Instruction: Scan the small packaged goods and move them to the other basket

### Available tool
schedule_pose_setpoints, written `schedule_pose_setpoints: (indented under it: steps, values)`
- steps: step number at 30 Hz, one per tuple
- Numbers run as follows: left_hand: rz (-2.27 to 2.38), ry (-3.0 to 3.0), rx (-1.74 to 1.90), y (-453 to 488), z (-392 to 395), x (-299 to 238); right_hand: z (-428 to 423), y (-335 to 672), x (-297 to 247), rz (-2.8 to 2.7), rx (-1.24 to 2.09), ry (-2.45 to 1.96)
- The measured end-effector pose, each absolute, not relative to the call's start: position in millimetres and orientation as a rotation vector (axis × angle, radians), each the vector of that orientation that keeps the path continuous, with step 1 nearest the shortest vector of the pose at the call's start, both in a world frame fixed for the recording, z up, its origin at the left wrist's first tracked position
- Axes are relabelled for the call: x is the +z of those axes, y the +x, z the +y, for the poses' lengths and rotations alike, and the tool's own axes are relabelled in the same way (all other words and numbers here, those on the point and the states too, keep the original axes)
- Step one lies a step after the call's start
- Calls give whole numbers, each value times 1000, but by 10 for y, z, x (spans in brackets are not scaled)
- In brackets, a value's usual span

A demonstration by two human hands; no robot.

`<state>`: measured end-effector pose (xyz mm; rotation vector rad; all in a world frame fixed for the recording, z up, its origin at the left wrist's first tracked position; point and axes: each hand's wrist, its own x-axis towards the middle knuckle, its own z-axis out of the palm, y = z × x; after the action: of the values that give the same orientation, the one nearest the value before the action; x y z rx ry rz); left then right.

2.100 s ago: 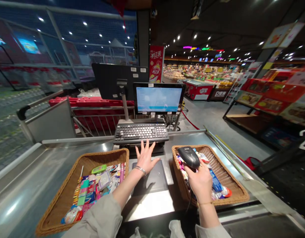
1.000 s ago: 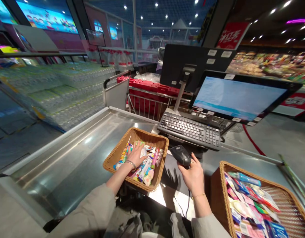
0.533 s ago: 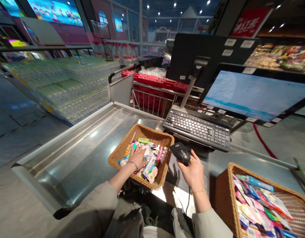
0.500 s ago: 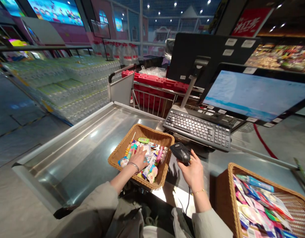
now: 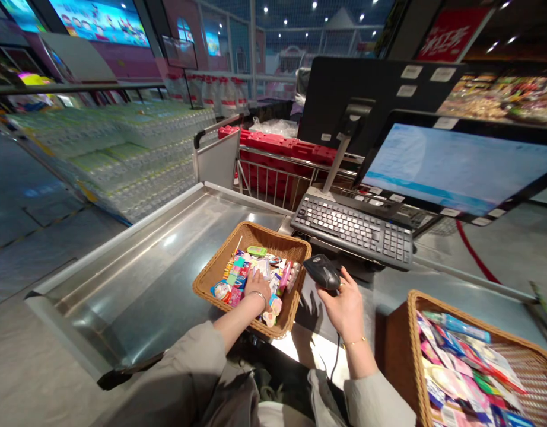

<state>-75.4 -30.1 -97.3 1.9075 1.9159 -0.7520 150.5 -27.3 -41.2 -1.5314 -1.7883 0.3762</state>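
Two hands occupied: left hand palm-down on light, slippery packets in left wicker basket, grip unclear; right hand clenched around rigid handheld barcode scanner, best held by its body, just right of that basket.

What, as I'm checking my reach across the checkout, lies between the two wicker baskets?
Head view: the right hand holding a black handheld scanner, above the steel counter, lies between the left wicker basket and the right wicker basket.
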Motion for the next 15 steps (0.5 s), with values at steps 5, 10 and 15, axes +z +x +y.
schedule_pose_setpoints:
  steps: [5, 10, 15]
  values:
    - [1928, 1892, -744, -788, -282, -1041, -288, 1554, -404, -1781, 380, -1533]
    - [1958, 1887, -711, -785, -305, -1073, -302, 1580, -390, -1784, 384, -1527]
    - [1994, 1885, -632, -757, -316, -1069, -325, 1589, -378, -1776, 383, -1518]
